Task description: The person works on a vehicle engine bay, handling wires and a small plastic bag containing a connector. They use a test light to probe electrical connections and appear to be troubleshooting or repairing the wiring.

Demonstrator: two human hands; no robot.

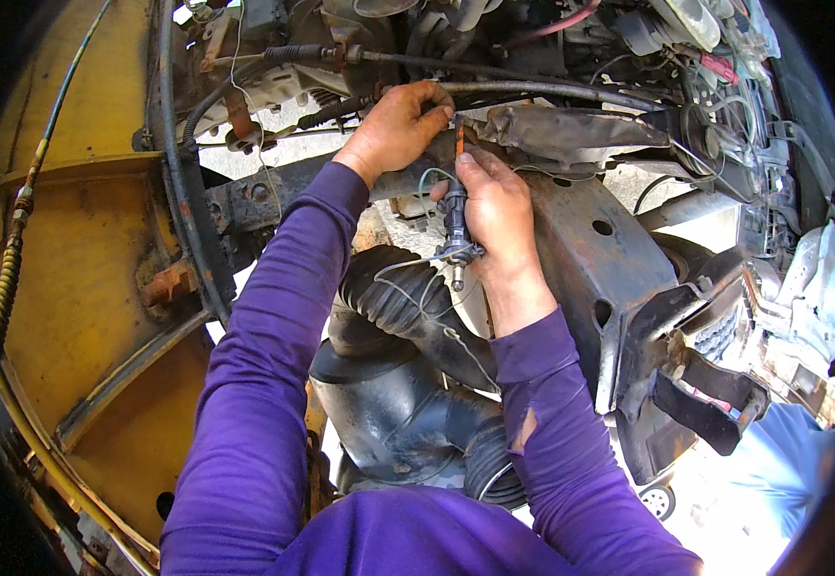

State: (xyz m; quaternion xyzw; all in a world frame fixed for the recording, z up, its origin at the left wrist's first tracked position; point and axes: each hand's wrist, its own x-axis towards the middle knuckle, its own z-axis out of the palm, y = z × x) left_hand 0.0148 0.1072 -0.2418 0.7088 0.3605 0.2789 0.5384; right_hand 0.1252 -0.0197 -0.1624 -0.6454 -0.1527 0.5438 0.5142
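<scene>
Worn vehicle machinery in bright light is seen all round, with a yellow panel (82, 317) at 9 o'clock. Just above the centre, toward 1 o'clock, a black cylindrical part (455, 216) is held over the gap between the components. Its long axis is set nearly along the line from 12 to 6: its bare metal tip (458, 278) is aimed at 6, and an orange piece (460, 141) is seen at its 12 o'clock end.

The part is gripped from its 3 o'clock side by the right hand (499, 206), narrowly closed, the thumb laid toward 12 and the forearm brought in from 5. The left hand (400, 125) is placed at 11 o'clock of the part, back upward, fingers curled, thumb near the index finger; whether anything is pinched there cannot be told.

Outward from the part, a black ribbed hose (393, 288) is found at 7 o'clock, with a black canister (374, 408) beyond it. A dark metal beam (595, 240) is seen between 3 and 4, and a long cable (533, 87) at 1.
</scene>
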